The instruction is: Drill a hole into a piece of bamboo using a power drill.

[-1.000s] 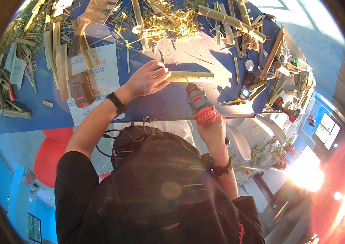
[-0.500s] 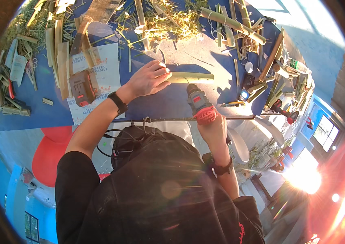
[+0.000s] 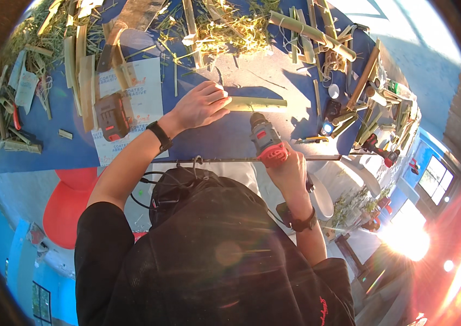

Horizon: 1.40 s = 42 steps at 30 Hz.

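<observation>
My left hand is closed round the left end of a pale green bamboo piece, which lies crosswise near the front of the blue table. In my right hand is a grey and red cordless drill, its handle mostly hidden by the fingers. The drill points away from me, and its thin bit meets or nearly meets the near side of the bamboo, right of my left fingers. Whether the bit has entered the bamboo I cannot tell.
On the blue table, a battery pack rests left on printed paper. Bamboo strips and shavings cover the far side. A thick bamboo tube lies far right; another drill sits at the right. A red chair stands left.
My right wrist and forearm have swung slightly outward to the right, with the drill tilting a little. The left hand keeps its hold on the bamboo, almost unmoved.
</observation>
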{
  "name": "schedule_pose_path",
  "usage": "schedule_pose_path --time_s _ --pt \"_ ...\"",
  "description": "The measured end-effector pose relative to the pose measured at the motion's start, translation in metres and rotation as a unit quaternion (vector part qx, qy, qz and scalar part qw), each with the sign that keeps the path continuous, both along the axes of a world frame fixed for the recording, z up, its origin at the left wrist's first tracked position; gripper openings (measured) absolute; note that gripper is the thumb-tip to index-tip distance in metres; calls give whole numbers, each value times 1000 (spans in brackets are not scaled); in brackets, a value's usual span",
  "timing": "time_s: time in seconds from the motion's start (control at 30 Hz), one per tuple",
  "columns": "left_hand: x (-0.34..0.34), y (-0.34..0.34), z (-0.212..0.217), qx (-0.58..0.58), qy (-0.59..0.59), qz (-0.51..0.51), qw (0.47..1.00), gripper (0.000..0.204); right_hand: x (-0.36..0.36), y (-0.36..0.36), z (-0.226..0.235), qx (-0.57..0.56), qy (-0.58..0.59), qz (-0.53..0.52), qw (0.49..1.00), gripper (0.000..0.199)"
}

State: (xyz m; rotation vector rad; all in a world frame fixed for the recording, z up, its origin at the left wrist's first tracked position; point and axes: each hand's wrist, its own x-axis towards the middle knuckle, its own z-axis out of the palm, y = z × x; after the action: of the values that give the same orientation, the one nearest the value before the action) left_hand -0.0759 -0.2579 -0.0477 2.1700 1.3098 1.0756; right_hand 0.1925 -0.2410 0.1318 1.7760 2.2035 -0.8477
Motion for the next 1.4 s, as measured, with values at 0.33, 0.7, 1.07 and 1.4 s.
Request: schedule_pose_path --time_s 0.33,0.7,1.07,1.4 --pt "-1 0 2 12 2 4 1000 33 -7 7 -1 -28 -48 -3 998 23" --pt "1 0 -3 4 1 9 1000 30 -9 4 -11 0 -12 -8 1000 27" --pt "1 0 0 -3 9 1 1000 31 -6 3 -11 -2 -8 -14 1000 27" --pt "0 -1 -4 -1 8 2 1000 34 -15 -5 15 -31 -23 -66 997 26"
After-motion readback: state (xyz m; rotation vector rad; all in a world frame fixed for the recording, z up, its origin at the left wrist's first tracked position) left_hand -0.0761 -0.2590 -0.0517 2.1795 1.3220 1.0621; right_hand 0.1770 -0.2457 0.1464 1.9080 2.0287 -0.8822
